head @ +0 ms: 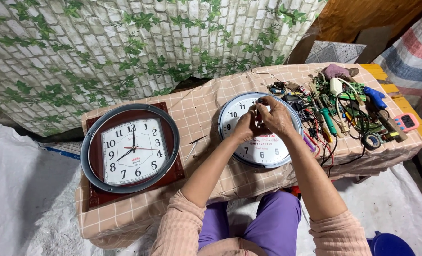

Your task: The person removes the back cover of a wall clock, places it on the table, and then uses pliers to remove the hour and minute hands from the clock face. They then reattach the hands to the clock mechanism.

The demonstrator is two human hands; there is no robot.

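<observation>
A round white clock (268, 150) with a pale rim lies face up on the checked tablecloth (201, 106). Both my hands meet over its centre. My left hand (245, 126) pinches something small at the dial's middle, and my right hand (275, 115) has its fingers bent over the same spot. What they pinch is hidden by the fingers. Left of them lies a second clock (129, 148) with a square white face, dark red frame and grey round rim. Two thin loose clock hands (195, 144) lie on the cloth between the clocks.
To the right, a heap of tools and electronics (348, 109): circuit boards, wires, screwdrivers, a blue-handled tool, a tape roll, a small pink device (406, 122). A leaf-patterned brick wall stands behind. My purple-trousered knees (263, 223) are under the table's front edge.
</observation>
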